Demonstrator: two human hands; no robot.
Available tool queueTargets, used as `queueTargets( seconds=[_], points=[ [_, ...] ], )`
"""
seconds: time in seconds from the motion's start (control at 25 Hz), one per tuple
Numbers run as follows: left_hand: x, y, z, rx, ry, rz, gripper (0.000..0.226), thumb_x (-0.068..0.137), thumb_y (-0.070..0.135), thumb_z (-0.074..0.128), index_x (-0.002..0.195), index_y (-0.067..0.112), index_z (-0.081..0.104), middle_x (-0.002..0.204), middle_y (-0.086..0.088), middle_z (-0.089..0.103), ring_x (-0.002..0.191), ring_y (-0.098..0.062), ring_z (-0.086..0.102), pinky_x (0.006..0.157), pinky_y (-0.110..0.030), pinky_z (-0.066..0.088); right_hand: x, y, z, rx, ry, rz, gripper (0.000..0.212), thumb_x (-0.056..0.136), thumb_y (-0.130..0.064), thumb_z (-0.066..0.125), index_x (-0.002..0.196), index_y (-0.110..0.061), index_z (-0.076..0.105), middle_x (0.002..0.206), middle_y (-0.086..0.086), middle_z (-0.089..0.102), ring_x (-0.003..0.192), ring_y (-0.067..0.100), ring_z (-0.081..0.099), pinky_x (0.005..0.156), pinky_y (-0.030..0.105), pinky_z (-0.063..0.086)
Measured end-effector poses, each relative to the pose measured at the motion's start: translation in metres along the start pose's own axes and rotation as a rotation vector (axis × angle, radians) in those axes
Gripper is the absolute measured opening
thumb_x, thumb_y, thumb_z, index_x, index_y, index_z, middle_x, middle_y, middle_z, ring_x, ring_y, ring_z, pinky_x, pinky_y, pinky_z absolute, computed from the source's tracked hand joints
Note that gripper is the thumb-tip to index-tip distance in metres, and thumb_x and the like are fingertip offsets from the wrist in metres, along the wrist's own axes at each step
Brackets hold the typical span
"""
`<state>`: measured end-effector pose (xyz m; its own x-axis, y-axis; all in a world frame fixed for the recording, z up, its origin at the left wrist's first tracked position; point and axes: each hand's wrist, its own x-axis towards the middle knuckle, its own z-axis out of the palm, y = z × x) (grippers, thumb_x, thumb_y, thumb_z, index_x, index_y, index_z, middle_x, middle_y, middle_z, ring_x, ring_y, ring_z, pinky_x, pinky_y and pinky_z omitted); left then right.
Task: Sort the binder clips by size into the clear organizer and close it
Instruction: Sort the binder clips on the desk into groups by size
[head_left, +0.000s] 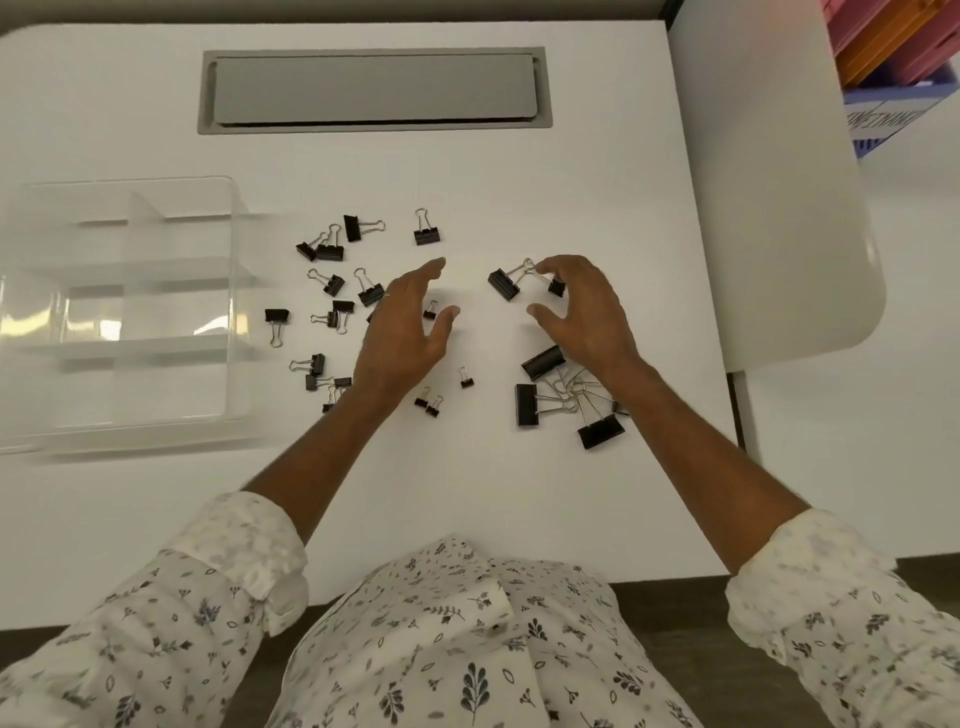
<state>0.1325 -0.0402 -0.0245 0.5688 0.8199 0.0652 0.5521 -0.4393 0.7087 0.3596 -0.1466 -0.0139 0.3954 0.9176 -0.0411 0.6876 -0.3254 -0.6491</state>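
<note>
Black binder clips (428, 236) of mixed sizes were scattered loose over the middle of the white table (597, 182), none seen inside the organizer. Most small and medium ones were bunched at 9 to 10 o'clock of the left hand (402, 332). Three large clips (526, 405) were piled with tangled wire handles at 5 o'clock of the spread, just beside the right wrist. The clear organizer (156, 270) was set lid-open at 9 o'clock of the clips, near the table's left edge, its divided compartments visible but blurred. The left hand was held open, fingers straight and thumb spread, with a small clip (430, 310) lying between thumb and fingers; contact could not be told. The right hand (584, 312) was held clawed, fingers bent and thumb spread wide, nothing pinched. Its index tip was at the wire handles of a medium clip (504, 284), and another small clip (556, 287) lay under its fingers. A grey hatch (374, 91) was sunk in the table at 12 o'clock. A white chair (779, 208) was seen at 3 o'clock and coloured trays (883, 36) at 1 o'clock. Floral sleeves (234, 561) were rolled up on both forearms.
</note>
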Motion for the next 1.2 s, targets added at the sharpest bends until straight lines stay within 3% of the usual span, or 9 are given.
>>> queueTargets(
  seconds=[0.12, 0.24, 0.36, 0.52, 0.68, 0.84, 1.0, 1.2],
  points=[
    [-0.017, -0.023, -0.027, 0.001, 0.022, -0.060, 0.055, 0.099, 0.019, 0.059, 0.152, 0.020, 0.041, 0.143, 0.002, 0.056, 0.131, -0.011, 0.048, 0.108, -0.023, 0.037, -0.015, -0.028, 0.025, 0.030, -0.045, -0.057, 0.042, 0.089, -0.022, 0.071, 0.129, -0.020, 0.058, 0.130, -0.004, 0.059, 0.121, 0.016, 0.053, 0.099, 0.026, 0.041],
    [-0.026, -0.041, -0.045, 0.045, -0.061, -0.129, 0.066, 0.093, -0.001, 0.050, 0.155, 0.019, 0.038, 0.147, -0.003, 0.053, 0.137, -0.012, 0.043, 0.109, -0.017, 0.033, -0.029, -0.056, 0.057, -0.007, -0.114, -0.147, 0.041, 0.091, -0.022, 0.069, 0.130, -0.020, 0.058, 0.132, -0.003, 0.059, 0.123, 0.019, 0.053, 0.101, 0.030, 0.043],
    [-0.030, -0.050, -0.054, 0.106, -0.152, -0.094, 0.071, 0.091, -0.005, 0.050, 0.156, 0.019, 0.037, 0.147, -0.005, 0.054, 0.139, -0.019, 0.043, 0.113, -0.031, 0.040, -0.039, -0.080, 0.086, -0.030, -0.187, -0.209, 0.040, 0.092, -0.022, 0.068, 0.131, -0.021, 0.059, 0.135, -0.002, 0.057, 0.122, 0.020, 0.051, 0.097, 0.034, 0.048],
    [-0.034, -0.056, -0.060, 0.166, -0.164, -0.020, 0.057, 0.093, 0.005, 0.060, 0.147, 0.019, 0.049, 0.138, -0.006, 0.061, 0.132, -0.023, 0.050, 0.110, -0.039, 0.045, -0.047, -0.102, 0.110, -0.114, -0.241, -0.191, 0.042, 0.091, -0.026, 0.070, 0.131, -0.017, 0.061, 0.138, 0.003, 0.055, 0.123, 0.024, 0.050, 0.092, 0.041, 0.052],
    [-0.030, -0.062, -0.065, 0.300, -0.202, 0.046, 0.046, 0.092, 0.009, 0.064, 0.137, 0.013, 0.059, 0.132, -0.011, 0.063, 0.127, -0.031, 0.052, 0.103, -0.044, 0.048, -0.055, -0.110, 0.119, -0.128, -0.202, -0.155, 0.049, 0.086, -0.040, 0.075, 0.126, -0.017, 0.061, 0.135, 0.003, 0.056, 0.120, 0.023, 0.049, 0.088, 0.036, 0.050],
    [-0.025, -0.064, -0.069, 0.429, -0.306, 0.089, 0.051, 0.093, 0.018, 0.067, 0.143, 0.016, 0.056, 0.127, -0.014, 0.063, 0.125, -0.034, 0.053, 0.095, -0.049, 0.050, -0.062, -0.111, 0.123, -0.096, -0.169, -0.124, 0.041, 0.089, -0.026, 0.072, 0.126, -0.016, 0.060, 0.130, 0.003, 0.057, 0.117, 0.022, 0.054, 0.090, 0.041, 0.052],
    [-0.014, -0.062, -0.078, 0.471, -0.307, 0.110, 0.048, 0.085, 0.031, 0.077, 0.130, 0.018, 0.066, 0.126, -0.009, 0.062, 0.121, -0.030, 0.055, 0.092, -0.044, 0.049, -0.065, -0.109, 0.117, -0.065, -0.165, -0.107, 0.048, 0.087, -0.013, 0.067, 0.133, -0.013, 0.056, 0.129, 0.005, 0.060, 0.117, 0.024, 0.056, 0.099, 0.039, 0.048],
    [-0.015, -0.061, -0.078, 0.478, -0.321, 0.104, 0.054, 0.079, 0.049, 0.080, 0.117, 0.014, 0.066, 0.120, -0.006, 0.063, 0.115, -0.026, 0.058, 0.091, -0.043, 0.050, -0.065, -0.100, 0.096, -0.042, -0.178, -0.072, 0.050, 0.084, -0.015, 0.070, 0.131, -0.015, 0.054, 0.125, 0.003, 0.063, 0.115, 0.023, 0.058, 0.099, 0.039, 0.048]
  ],
)
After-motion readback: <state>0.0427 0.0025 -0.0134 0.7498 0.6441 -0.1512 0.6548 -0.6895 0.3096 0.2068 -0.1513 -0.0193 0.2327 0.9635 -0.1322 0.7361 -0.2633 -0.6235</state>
